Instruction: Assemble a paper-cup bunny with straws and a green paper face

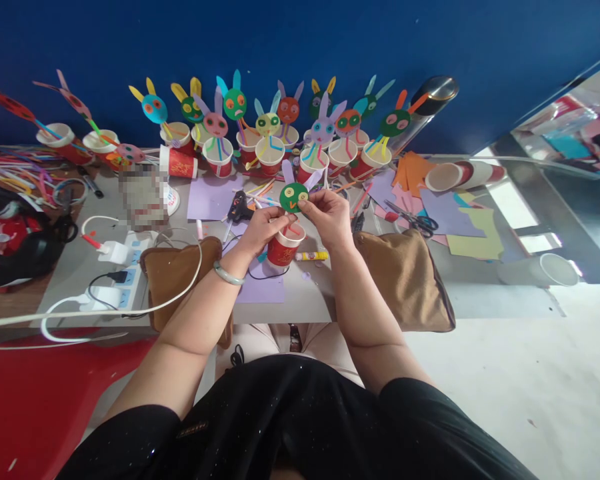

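A green paper bunny face (293, 198) with yellow ring eyes and pale purple ears is held upright between both hands, just above a red paper cup (282, 248). My left hand (263, 230) pinches its lower left edge. The fingers of my right hand (331, 215) close on its right edge near one eye. Something pink shows inside the cup's mouth; whether it joins the face is hidden. Beside the cup lies a yellow glue stick (312, 256). A purple paper sheet (260, 290) lies under the cup, and a black glue gun (239, 208) is left of my left hand.
Several cups with finished-looking bunny faces (268, 125) line the blue wall. Scissors (420, 220) and coloured paper sheets (473, 233) lie right. A power strip (130, 277) with plugs and cables sits left. Brown cushions (405, 283) flank the front edge; a steel flask (433, 93) stands behind.
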A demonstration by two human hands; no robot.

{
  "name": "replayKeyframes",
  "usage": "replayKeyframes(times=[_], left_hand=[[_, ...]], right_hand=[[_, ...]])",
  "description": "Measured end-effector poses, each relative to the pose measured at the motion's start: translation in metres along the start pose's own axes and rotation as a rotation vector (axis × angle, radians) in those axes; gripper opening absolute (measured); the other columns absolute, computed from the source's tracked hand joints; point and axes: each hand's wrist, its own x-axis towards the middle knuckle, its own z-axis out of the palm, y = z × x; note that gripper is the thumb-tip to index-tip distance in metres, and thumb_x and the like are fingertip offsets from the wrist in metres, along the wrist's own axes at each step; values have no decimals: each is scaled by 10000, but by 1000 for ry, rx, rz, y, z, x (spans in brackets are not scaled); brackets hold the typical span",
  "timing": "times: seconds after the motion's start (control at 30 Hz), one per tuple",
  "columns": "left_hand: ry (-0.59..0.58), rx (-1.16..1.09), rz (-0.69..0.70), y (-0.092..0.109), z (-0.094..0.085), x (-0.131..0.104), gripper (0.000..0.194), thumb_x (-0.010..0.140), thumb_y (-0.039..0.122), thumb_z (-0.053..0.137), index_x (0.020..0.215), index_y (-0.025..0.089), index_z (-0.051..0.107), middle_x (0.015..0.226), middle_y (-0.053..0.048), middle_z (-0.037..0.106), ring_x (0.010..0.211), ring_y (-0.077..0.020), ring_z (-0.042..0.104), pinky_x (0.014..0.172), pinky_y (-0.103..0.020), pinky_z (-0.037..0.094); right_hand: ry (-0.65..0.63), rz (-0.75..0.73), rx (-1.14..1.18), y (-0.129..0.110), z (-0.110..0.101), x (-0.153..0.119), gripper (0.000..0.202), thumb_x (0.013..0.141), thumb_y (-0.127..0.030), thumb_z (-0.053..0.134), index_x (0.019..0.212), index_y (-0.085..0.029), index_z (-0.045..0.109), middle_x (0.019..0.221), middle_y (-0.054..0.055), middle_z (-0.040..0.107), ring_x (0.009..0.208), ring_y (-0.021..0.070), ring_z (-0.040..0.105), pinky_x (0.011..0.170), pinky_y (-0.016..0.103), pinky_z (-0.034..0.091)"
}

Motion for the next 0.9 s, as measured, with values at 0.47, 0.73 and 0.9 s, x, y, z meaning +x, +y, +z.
replayKeyframes(times=[0.47, 0.73, 0.9], left_hand=[[24, -19, -23, 1, 2, 0, 458, 620, 558, 941, 659, 169, 701, 661, -20, 712, 661, -150, 648, 722, -320, 520], [61, 39, -8, -2, 4, 2, 418, 654, 543, 887, 622, 183, 677, 633, -16, 685, 665, -158, 628, 695, -317, 481], [59, 38, 20, -1, 4, -1, 432, 650, 553, 886, 605, 179, 673, 611, -3, 668, 621, -136, 578, 665, -305, 453]], right_hand=[[-12, -11, -30, 1, -1, 1, 478, 639, -586, 961, 700, -230, 649, 669, -30, 645, 618, 106, 520, 574, 267, 441], [-23, -21, -55, 2, -2, 1, 459, 653, -584, 954, 708, -236, 660, 665, -29, 644, 610, 111, 513, 554, 268, 420], [-20, -20, -56, 0, -1, 1, 411, 672, -535, 936, 708, -230, 663, 657, -28, 640, 602, 105, 501, 554, 264, 403]])
